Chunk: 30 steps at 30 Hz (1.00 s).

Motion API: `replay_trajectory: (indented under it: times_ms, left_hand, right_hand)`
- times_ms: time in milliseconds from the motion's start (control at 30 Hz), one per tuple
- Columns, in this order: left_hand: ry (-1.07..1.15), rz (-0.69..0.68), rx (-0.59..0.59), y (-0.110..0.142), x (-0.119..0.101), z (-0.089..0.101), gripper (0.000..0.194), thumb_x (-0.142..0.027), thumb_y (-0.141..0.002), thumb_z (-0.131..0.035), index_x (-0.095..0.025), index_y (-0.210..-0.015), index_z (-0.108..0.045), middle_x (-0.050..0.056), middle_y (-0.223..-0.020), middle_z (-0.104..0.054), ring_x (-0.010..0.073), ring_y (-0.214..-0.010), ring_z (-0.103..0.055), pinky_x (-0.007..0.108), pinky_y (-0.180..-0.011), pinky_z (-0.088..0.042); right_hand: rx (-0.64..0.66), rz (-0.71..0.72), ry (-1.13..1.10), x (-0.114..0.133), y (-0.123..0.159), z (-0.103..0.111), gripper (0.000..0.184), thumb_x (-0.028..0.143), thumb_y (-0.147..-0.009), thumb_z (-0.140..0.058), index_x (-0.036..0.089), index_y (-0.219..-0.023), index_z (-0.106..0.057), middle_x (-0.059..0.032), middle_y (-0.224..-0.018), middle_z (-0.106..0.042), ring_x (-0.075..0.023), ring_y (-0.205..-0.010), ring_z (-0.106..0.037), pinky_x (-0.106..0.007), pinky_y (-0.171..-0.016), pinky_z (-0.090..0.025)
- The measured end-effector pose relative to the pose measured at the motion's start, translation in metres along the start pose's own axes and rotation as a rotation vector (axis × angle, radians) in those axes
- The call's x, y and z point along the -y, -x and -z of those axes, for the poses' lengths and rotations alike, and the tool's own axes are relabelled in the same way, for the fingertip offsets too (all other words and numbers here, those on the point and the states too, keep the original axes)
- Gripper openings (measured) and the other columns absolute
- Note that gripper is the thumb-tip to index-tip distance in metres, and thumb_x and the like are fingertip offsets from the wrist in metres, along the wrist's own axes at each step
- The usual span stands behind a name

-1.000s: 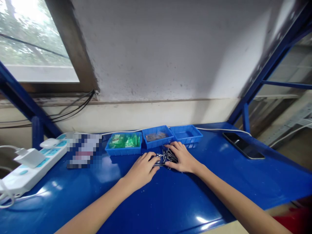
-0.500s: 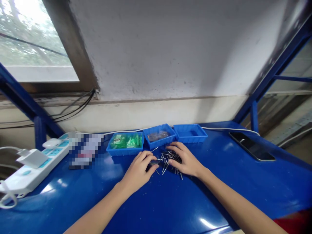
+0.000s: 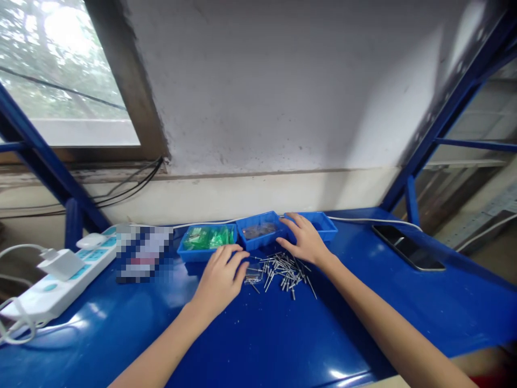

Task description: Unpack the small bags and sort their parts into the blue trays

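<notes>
A loose pile of metal blind rivets (image 3: 285,269) lies on the blue table, their thin pins pointing every way. At the pile's left edge is a small clear plastic bag (image 3: 253,274) with a few small pieces in it. My left hand (image 3: 221,276) is just left of this bag, fingers bent and apart, with nothing seen in it. Above the pile's far side, my right hand (image 3: 306,241) is open with fingers spread. It partly covers the right blue tray (image 3: 329,233), in which I see no contents.
Behind the pile, a blue tray (image 3: 238,237) holds green packets, and the middle tray (image 3: 264,215) holds clear bags. A phone (image 3: 407,248) lies at the right. A white power strip (image 3: 60,285) with plugs and a blurred-out item (image 3: 145,253) are at the left.
My right hand has lifted off the rivets and moved up toward the right tray. My left hand has drawn back left from the small bag. The rivets now lie uncovered and more spread out.
</notes>
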<state>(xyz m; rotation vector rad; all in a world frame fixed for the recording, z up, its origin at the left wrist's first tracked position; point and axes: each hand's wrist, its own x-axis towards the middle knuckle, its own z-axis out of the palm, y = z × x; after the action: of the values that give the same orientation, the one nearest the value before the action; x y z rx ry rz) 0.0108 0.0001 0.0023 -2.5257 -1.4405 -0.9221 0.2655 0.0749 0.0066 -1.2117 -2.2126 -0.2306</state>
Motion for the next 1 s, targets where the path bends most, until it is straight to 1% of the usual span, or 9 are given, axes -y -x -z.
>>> replay_trajectory:
  times_ms: [100,167,267,433,633,733,833,933,1000]
  left_hand:
    - [-0.143,0.066,-0.066,-0.002,0.015,0.002,0.022,-0.018,-0.087,-0.046,-0.021,-0.106,-0.058,0.009,-0.106,-0.056,0.0259,-0.1,-0.051,0.043,-0.084,-0.044]
    - [-0.153,0.075,-0.051,-0.002,0.025,-0.002,0.024,-0.015,-0.086,-0.046,-0.022,-0.106,-0.057,0.008,-0.105,-0.055,0.0252,-0.098,-0.051,0.041,-0.082,-0.044]
    - [-0.083,0.042,-0.023,-0.003,0.036,-0.009,0.025,-0.011,-0.087,-0.043,-0.021,-0.106,-0.055,0.007,-0.103,-0.054,0.0227,-0.096,-0.051,0.038,-0.084,-0.043]
    - [-0.025,0.031,-0.02,-0.004,0.039,-0.014,0.025,-0.012,-0.089,-0.04,-0.021,-0.106,-0.055,0.006,-0.099,-0.056,0.0223,-0.093,-0.052,0.039,-0.083,-0.042]
    - [0.017,0.013,-0.012,-0.005,0.043,-0.012,0.025,-0.012,-0.089,-0.039,-0.021,-0.106,-0.054,0.006,-0.098,-0.056,0.0214,-0.093,-0.052,0.04,-0.084,-0.042]
    - [0.018,0.002,-0.044,-0.005,0.038,-0.01,0.024,-0.013,-0.089,-0.04,-0.021,-0.105,-0.055,0.007,-0.101,-0.053,0.0223,-0.097,-0.05,0.041,-0.086,-0.043]
    - [0.034,0.0,-0.091,-0.003,0.022,-0.006,0.02,-0.016,-0.089,-0.042,-0.02,-0.102,-0.057,0.009,-0.103,-0.051,0.0225,-0.102,-0.049,0.04,-0.089,-0.043]
    - [0.05,0.048,-0.006,0.001,0.003,-0.005,0.018,-0.025,-0.089,-0.045,-0.019,-0.101,-0.057,0.007,-0.095,-0.055,0.0209,-0.093,-0.054,0.036,-0.084,-0.045]
    - [0.005,0.12,0.093,0.004,-0.005,-0.006,0.03,-0.038,-0.085,-0.051,-0.017,-0.106,-0.056,0.008,-0.095,-0.058,0.0242,-0.092,-0.055,0.038,-0.081,-0.046]
  right_hand:
    - [0.055,0.034,0.052,-0.015,-0.011,-0.014,0.042,0.05,-0.081,-0.053,0.016,-0.102,-0.065,-0.0142,-0.127,-0.053,-0.0303,-0.117,-0.049,-0.045,-0.098,-0.04]
    - [0.015,0.019,0.051,-0.017,-0.012,-0.024,0.039,0.05,-0.082,-0.052,0.015,-0.088,-0.068,-0.015,-0.12,-0.057,-0.0294,-0.112,-0.053,-0.041,-0.094,-0.044]
    - [-0.058,0.022,0.032,-0.014,-0.01,-0.03,0.04,0.051,-0.082,-0.052,0.015,-0.077,-0.07,-0.0153,-0.109,-0.061,-0.028,-0.102,-0.058,-0.039,-0.087,-0.048]
    - [-0.086,0.049,-0.002,-0.006,-0.005,-0.023,0.036,0.047,-0.082,-0.053,0.016,-0.075,-0.071,-0.0123,-0.093,-0.061,-0.0242,-0.087,-0.059,-0.037,-0.078,-0.05]
    - [-0.104,0.047,-0.059,-0.003,0.002,-0.018,0.032,0.044,-0.082,-0.055,0.017,-0.074,-0.071,-0.0117,-0.094,-0.062,-0.0234,-0.086,-0.06,-0.037,-0.078,-0.05]
    - [-0.103,0.046,-0.071,-0.003,0.005,-0.018,0.032,0.043,-0.082,-0.055,0.017,-0.075,-0.072,-0.0115,-0.094,-0.062,-0.0233,-0.086,-0.06,-0.037,-0.079,-0.05]
    - [-0.107,0.038,-0.075,-0.001,0.006,-0.018,0.032,0.043,-0.083,-0.055,0.017,-0.075,-0.071,-0.0115,-0.093,-0.062,-0.0231,-0.087,-0.059,-0.037,-0.079,-0.05]
    - [-0.101,0.04,-0.079,0.002,0.005,-0.017,0.031,0.041,-0.083,-0.054,0.017,-0.074,-0.07,-0.0111,-0.091,-0.06,-0.0231,-0.086,-0.058,-0.037,-0.077,-0.049]
    - [-0.095,0.048,-0.091,0.003,0.005,-0.014,0.03,0.039,-0.084,-0.053,0.017,-0.072,-0.07,-0.0108,-0.089,-0.059,-0.0228,-0.086,-0.057,-0.036,-0.076,-0.048]
